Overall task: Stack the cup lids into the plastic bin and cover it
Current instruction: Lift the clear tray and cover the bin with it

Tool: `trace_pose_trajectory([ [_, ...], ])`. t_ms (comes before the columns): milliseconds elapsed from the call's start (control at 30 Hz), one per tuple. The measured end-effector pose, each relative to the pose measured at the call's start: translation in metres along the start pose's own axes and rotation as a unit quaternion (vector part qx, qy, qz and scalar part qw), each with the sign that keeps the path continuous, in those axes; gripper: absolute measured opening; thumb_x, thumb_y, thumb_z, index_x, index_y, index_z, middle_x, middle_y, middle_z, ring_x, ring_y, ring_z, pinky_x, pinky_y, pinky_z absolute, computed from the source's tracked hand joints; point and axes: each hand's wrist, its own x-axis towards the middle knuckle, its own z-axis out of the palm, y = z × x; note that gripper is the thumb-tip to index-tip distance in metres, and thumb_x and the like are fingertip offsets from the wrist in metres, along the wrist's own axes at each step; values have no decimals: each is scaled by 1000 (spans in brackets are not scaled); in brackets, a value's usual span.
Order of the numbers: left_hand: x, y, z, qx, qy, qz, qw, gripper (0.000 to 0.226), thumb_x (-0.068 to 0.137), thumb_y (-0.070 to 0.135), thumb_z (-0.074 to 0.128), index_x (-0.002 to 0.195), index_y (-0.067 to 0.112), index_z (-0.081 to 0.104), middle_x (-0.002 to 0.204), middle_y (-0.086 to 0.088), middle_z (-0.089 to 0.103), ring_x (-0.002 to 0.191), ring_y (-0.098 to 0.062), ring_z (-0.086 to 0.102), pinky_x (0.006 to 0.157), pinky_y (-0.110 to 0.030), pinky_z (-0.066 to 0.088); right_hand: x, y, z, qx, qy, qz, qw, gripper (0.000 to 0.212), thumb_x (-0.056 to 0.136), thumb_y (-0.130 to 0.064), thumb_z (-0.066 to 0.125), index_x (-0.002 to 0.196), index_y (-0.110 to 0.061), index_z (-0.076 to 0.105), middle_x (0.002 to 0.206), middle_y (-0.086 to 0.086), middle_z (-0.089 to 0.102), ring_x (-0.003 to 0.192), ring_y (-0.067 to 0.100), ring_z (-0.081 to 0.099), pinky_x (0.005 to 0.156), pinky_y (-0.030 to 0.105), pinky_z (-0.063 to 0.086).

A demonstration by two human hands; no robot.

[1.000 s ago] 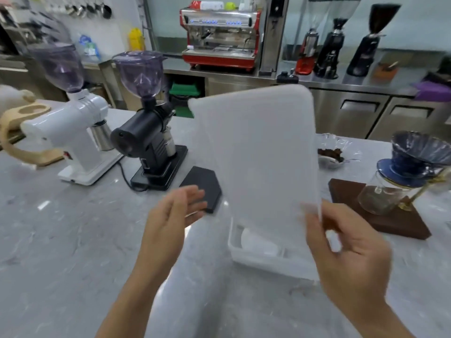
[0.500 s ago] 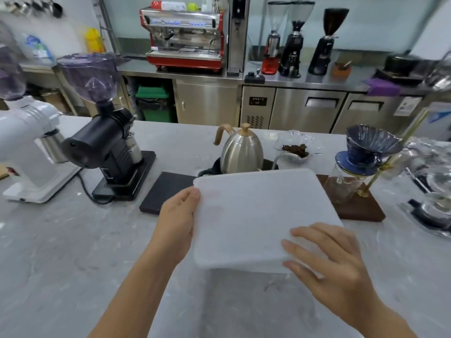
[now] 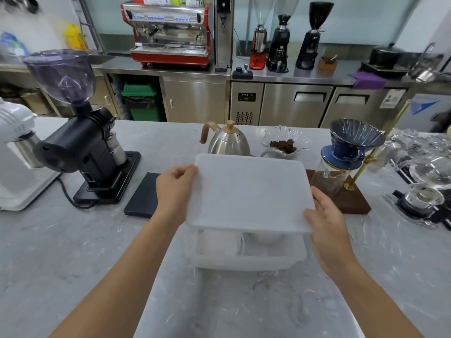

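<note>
A frosted white cover (image 3: 249, 191) is held flat above the plastic bin (image 3: 246, 259), with stacked cup lids (image 3: 220, 241) seen inside. Its left edge is gripped by the left hand (image 3: 174, 191), its right corner by the right hand (image 3: 327, 220).

A grey marble table (image 3: 73, 252) fills the foreground. Beyond the fingers, a stainless steel back counter (image 3: 280, 75) with cabinet doors spans the room, carrying a red espresso machine (image 3: 169, 32) against a pale wall (image 3: 353, 20).
</note>
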Motion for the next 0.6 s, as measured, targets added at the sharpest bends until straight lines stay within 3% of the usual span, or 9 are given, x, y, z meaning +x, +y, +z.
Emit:
trace_pose_trajectory([
  [200, -3, -24, -6, 68, -18, -8, 997, 19, 87, 13, 66, 95, 21, 80, 90, 12, 76, 83, -13, 68, 67, -27, 51, 6, 19, 3, -112, -14, 20, 993, 34, 102, -6, 46, 111, -34, 62, 100, -20, 75, 84, -5, 70, 66, 11, 52],
  [300, -6, -38, -8, 63, -17, -27, 997, 20, 85, 10, 67, 98, 19, 80, 94, 4, 79, 87, -18, 73, 72, -33, 58, 6, 27, 6, -171, 29, -13, 985, 27, 101, -15, 52, 125, -25, 59, 96, -26, 63, 85, -7, 63, 66, 11, 46],
  [367, -9, -46, -10, 65, -13, -32, 997, 20, 86, 9, 69, 101, 16, 79, 99, -2, 79, 91, -24, 75, 79, -40, 61, 5, 32, 6, -203, 38, -28, 978, 21, 101, -19, 54, 119, -29, 58, 91, -28, 61, 79, -8, 62, 58, 7, 44],
  [500, -11, -59, -13, 72, -10, -19, 997, 17, 89, 12, 69, 101, 17, 79, 99, -1, 79, 93, -23, 75, 82, -40, 61, 5, 46, 4, -240, 62, -33, 968, 17, 100, -20, 56, 115, -19, 63, 95, -4, 67, 80, 9, 61, 61, 16, 44],
  [600, -11, -63, -11, 72, -9, -20, 997, 19, 91, 15, 69, 107, 15, 78, 103, -1, 79, 96, -22, 75, 86, -43, 61, 8, 53, 3, -249, 66, -25, 966, 20, 100, -20, 55, 117, -15, 64, 105, 6, 65, 82, 12, 58, 61, 17, 43],
])
